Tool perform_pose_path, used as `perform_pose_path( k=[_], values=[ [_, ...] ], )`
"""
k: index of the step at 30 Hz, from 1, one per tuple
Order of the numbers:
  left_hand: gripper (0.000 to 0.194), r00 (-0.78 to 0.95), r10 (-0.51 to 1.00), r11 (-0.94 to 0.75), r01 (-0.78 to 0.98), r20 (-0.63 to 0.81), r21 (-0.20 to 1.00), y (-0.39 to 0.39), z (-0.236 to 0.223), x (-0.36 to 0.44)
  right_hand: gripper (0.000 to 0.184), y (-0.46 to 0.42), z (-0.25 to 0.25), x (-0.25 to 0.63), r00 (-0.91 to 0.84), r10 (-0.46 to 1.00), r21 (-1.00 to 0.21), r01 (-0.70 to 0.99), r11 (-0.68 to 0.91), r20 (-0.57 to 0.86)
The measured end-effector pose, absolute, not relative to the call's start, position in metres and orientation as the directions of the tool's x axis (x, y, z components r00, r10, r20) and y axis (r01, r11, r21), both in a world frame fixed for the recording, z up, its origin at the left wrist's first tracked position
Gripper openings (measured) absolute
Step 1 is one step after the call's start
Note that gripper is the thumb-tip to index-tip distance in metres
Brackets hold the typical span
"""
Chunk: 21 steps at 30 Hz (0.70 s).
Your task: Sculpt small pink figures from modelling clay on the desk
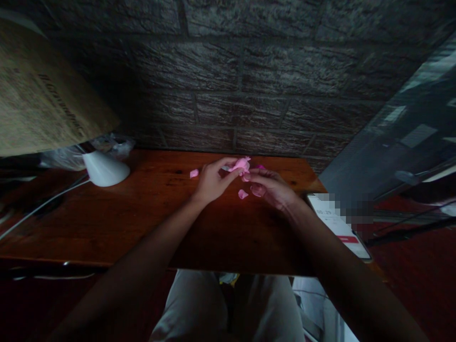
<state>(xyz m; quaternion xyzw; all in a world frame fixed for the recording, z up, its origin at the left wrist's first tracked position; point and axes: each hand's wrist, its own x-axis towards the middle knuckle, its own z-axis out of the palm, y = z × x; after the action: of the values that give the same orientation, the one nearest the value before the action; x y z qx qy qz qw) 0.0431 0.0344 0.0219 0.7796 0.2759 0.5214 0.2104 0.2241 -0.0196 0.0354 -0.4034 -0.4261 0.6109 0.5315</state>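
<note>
A pink flower-like piece (241, 165) with thin, petal-shaped edges is held above the wooden table. My left hand (213, 181) pinches it from the left between thumb and fingers. The fingertips of my right hand (272, 187) are closed on its lower right edge. Under my right hand, another pink petal-like piece (257, 190) shows; whether the fingers touch it I cannot tell. Loose on the wood lie a small pink petal (242, 194) below my hands and one more pink petal (194, 174) left of my left hand. A deeper pink bit (261, 166) is partly hidden behind my right fingers.
A white lamp-like base (107, 168) with a cable stands on the wooden table (149, 209) at the left, near a brown paper bag (46, 90) and clear plastic. At the right edge lies a phone (337, 223). A dark brick wall (213, 76) rises behind.
</note>
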Motion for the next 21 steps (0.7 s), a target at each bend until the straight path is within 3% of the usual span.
perform_pose_path(
  k=[9, 14, 21],
  values=[
    [0.023, 0.304, 0.642, -0.766, 0.221, 0.704, 0.603, 0.0352, 0.0202, 0.0431, 0.022, -0.0189, 0.0338, 0.2245, -0.099, 0.995, -0.959, -0.279, -0.053, -0.027],
    [0.021, 0.301, 0.640, -0.768, 0.207, 0.707, 0.606, 0.0355, 0.0198, 0.0438, 0.025, -0.0176, 0.0296, 0.2285, -0.116, 0.992, -0.986, -0.167, 0.018, 0.038],
    [0.020, 0.272, 0.698, -0.706, 0.109, 0.663, 0.699, 0.0391, 0.0210, 0.0450, 0.025, -0.0192, 0.0297, 0.2314, -0.102, 0.987, -0.992, -0.034, 0.122, 0.125]
  ],
)
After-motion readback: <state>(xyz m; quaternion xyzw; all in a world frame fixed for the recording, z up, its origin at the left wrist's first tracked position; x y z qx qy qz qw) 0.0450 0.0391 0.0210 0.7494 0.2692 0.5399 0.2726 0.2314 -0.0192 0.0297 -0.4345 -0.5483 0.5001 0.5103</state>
